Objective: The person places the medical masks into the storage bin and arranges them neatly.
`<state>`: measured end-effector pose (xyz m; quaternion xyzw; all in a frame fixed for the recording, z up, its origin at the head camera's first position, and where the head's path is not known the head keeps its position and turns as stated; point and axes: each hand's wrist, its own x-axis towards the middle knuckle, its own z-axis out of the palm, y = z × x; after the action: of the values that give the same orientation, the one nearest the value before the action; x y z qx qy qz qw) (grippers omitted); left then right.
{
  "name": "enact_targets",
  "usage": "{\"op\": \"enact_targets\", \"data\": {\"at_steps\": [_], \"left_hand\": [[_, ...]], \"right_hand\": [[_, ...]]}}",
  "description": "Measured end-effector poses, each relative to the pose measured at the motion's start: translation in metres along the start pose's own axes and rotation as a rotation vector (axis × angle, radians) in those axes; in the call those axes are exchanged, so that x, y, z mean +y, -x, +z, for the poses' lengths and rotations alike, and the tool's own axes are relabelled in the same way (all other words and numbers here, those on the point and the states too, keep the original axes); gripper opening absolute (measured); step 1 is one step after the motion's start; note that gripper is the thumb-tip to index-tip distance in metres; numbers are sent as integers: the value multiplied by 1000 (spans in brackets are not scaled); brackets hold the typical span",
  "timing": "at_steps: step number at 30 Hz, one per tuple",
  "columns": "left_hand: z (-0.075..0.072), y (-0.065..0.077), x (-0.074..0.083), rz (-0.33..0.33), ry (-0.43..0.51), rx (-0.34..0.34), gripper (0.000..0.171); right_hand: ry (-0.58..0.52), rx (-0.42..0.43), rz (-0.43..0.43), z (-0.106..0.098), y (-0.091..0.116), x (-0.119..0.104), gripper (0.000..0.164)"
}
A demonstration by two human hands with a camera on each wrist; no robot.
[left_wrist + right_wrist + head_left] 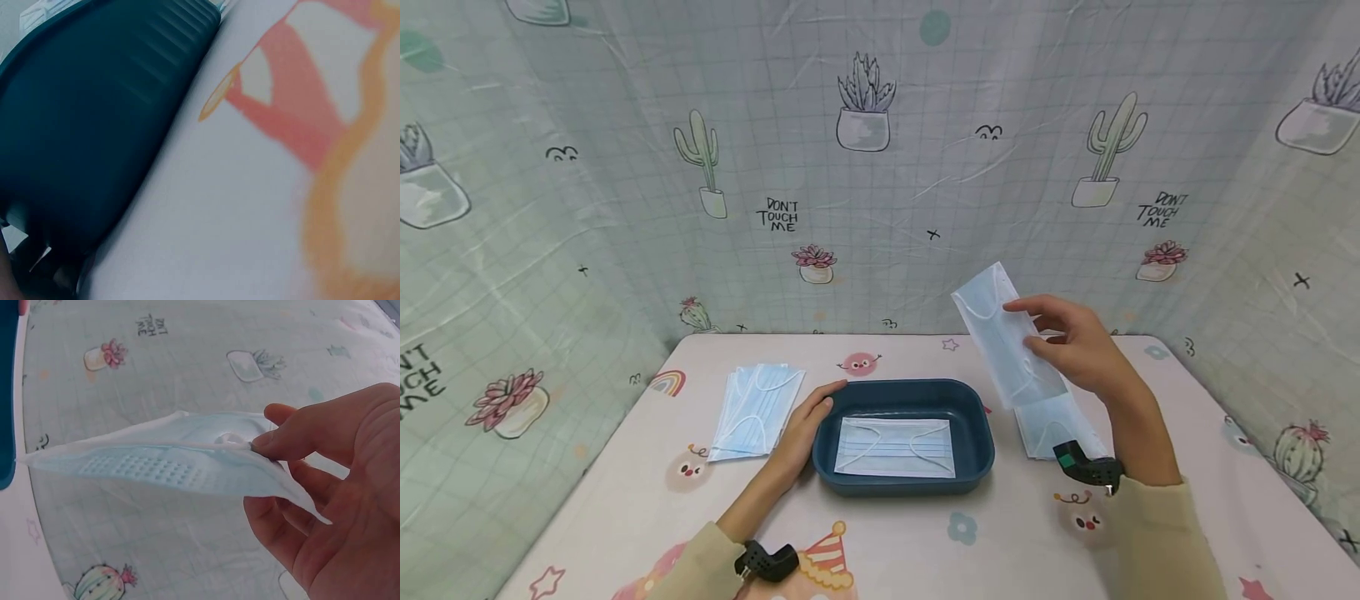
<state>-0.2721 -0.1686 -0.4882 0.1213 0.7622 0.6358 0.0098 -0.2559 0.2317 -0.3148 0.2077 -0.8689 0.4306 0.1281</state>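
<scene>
My right hand [1078, 346] holds up a pale blue face mask [996, 333] above the right side of the table, pinched between thumb and fingers. In the right wrist view, the thumb presses on the edge of the slightly folded mask [137, 462]. Beneath it lie more masks [1052, 429], partly covered by the lifted one. My left hand [801, 433] rests against the left side of a dark blue plastic box [906, 487], its fingertips at the rim. A mask [895, 450] lies flat inside the box, ear loops on top.
A fanned stack of masks [752, 412] lies left of the box, beside my left hand. The white table [910, 550] has printed cartoon figures. Behind it and at both sides hangs a cactus-patterned cloth [925, 200]. Each wrist wears a small black device.
</scene>
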Motion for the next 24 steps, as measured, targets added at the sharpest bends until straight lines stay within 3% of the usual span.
{"op": "enact_targets", "data": {"at_steps": [10,24], "left_hand": [[0,1,3,-4,4,-2,40],[-1,2,1,-4,16,-3,40]], "right_hand": [[-50,1,-73,16,-5,-16,43],[-111,-125,-86,49,-12,-28,40]]}}
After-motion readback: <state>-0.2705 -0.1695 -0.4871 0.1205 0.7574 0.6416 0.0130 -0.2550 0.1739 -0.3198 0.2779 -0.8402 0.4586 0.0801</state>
